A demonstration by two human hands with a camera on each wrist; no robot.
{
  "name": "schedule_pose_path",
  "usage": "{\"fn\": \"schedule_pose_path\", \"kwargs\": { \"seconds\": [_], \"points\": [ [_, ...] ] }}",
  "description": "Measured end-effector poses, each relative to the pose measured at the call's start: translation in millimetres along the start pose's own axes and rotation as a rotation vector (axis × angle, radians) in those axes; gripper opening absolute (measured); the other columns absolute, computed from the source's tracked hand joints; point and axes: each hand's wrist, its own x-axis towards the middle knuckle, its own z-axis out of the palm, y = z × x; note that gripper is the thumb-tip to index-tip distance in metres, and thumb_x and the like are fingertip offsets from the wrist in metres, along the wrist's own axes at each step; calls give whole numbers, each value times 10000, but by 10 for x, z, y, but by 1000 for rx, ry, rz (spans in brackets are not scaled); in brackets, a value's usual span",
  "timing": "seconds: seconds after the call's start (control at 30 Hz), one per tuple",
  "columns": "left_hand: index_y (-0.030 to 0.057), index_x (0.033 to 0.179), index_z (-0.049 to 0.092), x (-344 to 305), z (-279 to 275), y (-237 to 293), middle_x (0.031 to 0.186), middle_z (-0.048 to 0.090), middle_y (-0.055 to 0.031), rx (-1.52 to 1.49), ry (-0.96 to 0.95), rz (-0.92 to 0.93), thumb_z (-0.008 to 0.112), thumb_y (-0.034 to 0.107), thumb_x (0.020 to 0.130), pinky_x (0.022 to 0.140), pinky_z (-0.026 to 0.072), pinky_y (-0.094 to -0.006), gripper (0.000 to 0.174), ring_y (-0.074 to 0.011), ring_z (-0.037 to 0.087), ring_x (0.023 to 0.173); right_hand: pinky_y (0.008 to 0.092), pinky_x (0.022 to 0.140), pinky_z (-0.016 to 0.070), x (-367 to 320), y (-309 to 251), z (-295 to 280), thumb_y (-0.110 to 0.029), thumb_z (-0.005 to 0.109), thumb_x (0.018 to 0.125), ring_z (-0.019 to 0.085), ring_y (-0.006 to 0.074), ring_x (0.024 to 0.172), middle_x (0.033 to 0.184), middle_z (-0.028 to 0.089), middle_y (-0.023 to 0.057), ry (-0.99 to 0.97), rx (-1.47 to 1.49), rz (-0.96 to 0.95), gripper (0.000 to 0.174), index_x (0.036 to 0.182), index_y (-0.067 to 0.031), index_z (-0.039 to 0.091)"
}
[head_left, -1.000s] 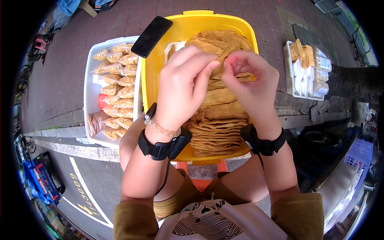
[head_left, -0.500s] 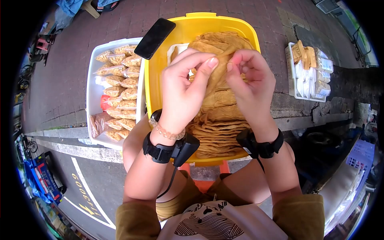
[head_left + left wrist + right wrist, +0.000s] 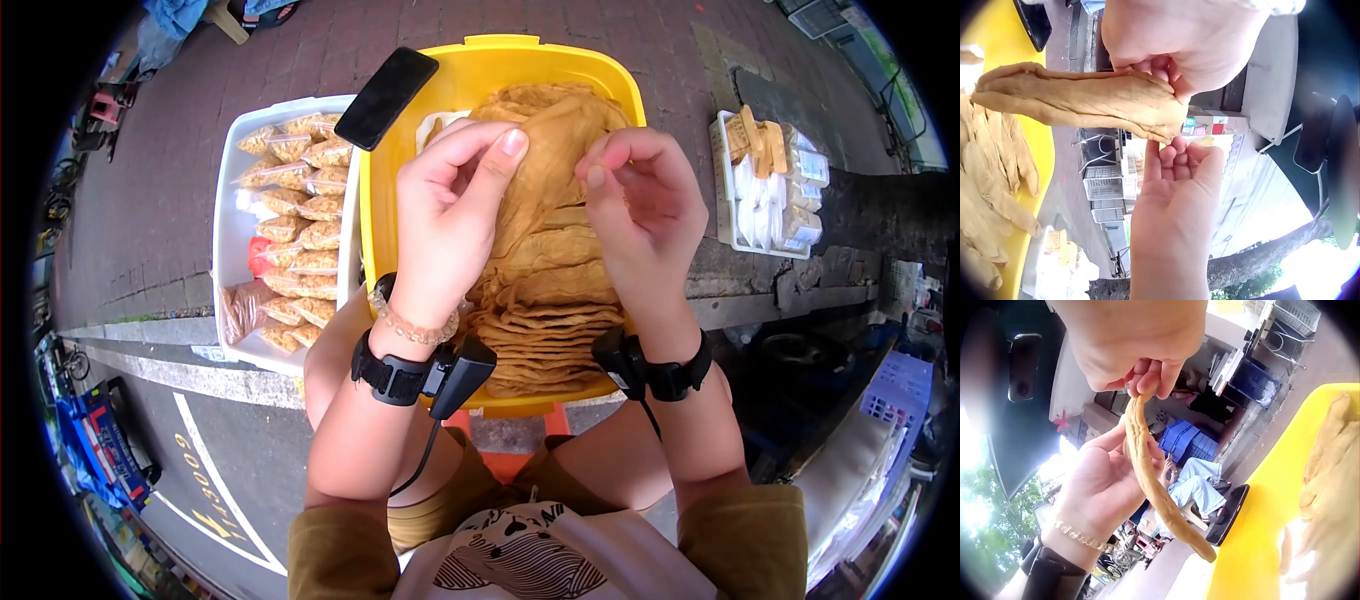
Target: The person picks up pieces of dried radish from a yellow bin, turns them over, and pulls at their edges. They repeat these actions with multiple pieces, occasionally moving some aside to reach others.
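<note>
My left hand (image 3: 447, 200) pinches the top edge of a thin, tan, wrinkled fried sheet (image 3: 548, 150) between thumb and index finger. At its opposite upper corner, my right hand (image 3: 652, 205) pinches the edge with its fingertips. Between the hands the sheet hangs down over a yellow tub (image 3: 372, 215); in the right wrist view the same sheet (image 3: 1155, 481) shows edge-on as a narrow curved strip. Below it in the tub stand rows of similar fried sheets (image 3: 545, 350), packed on edge near me and lying flatter at the far end.
A black phone (image 3: 387, 98) lies across the tub's far left corner. To the left, a white box (image 3: 228, 200) holds bagged snacks (image 3: 290, 175). At the right stands a white basket (image 3: 730, 205) with packets. A red-orange stool (image 3: 508, 465) shows below the tub.
My hands have moved apart, the right one slightly rightward. The sheet, a narrow folded strip earlier, now spreads wider between them.
</note>
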Motion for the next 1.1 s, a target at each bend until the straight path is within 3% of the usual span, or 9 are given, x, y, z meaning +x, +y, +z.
{"fn": "schedule_pose_path", "kwargs": {
  "seconds": [0.1,0.3,0.5,0.6,0.73,0.8,0.83,0.9,1.1],
  "points": [
    [-47,916,640,10,-13,-18,798,581,-4,18,1,32,623,95,883,667,410,-188,147,-55,504,735,212,662,450,21,56,-46,34,637,765,537,72,709,778,566,14,-21,-163,-100,123,851,-12,563],
    [-29,873,653,-14,3,46,745,586,-59,332,-68,221,644,61,841,624,424,-224,97,-112,541,679,237,580,427,49,-14,-63,-3,684,713,523,129,606,659,576,20,-49,-486,-215,116,795,-46,615],
    [0,805,642,-2,-3,11,724,566,-91,678,-93,512,637,32,794,611,444,-311,35,-242,550,646,247,526,433,79,7,-73,-2,695,680,523,148,559,634,570,24,-71,-640,-346,132,763,-54,607],
    [22,769,622,-2,-10,-34,709,539,-81,821,-129,644,655,37,746,650,436,-345,42,-260,547,684,231,509,446,43,34,-52,5,705,661,531,134,552,630,568,26,-62,-661,-262,149,754,-44,598],
    [22,775,629,0,-13,-52,713,545,-81,843,-131,676,654,33,740,647,444,-347,45,-266,548,684,206,518,456,-9,59,-6,18,700,666,537,91,568,634,566,19,-28,-587,-92,149,755,-30,591],
    [11,789,639,0,-11,-45,709,555,-83,742,-112,607,650,28,765,610,451,-334,32,-251,558,660,184,540,449,-20,72,18,29,684,687,521,43,592,654,562,-5,20,-353,44,140,770,-22,583],
    [11,789,639,-5,0,-22,709,555,-83,741,-111,607,650,28,765,610,451,-334,32,-251,558,660,184,540,449,-16,73,17,29,684,687,521,43,592,654,562,-5,19,-354,44,140,770,-22,583],
    [-6,808,646,-17,23,41,707,572,-90,542,-78,384,646,28,794,571,449,-301,37,-224,567,631,171,570,443,1,76,15,34,664,716,508,25,619,692,565,-20,10,-207,58,123,787,-12,574],
    [-20,817,646,23,-21,39,708,587,-99,477,-68,369,651,33,805,565,437,-261,55,-199,569,622,165,593,440,-2,62,16,37,662,739,509,21,641,733,578,-25,6,-71,106,116,805,-1,575]
  ]
}}
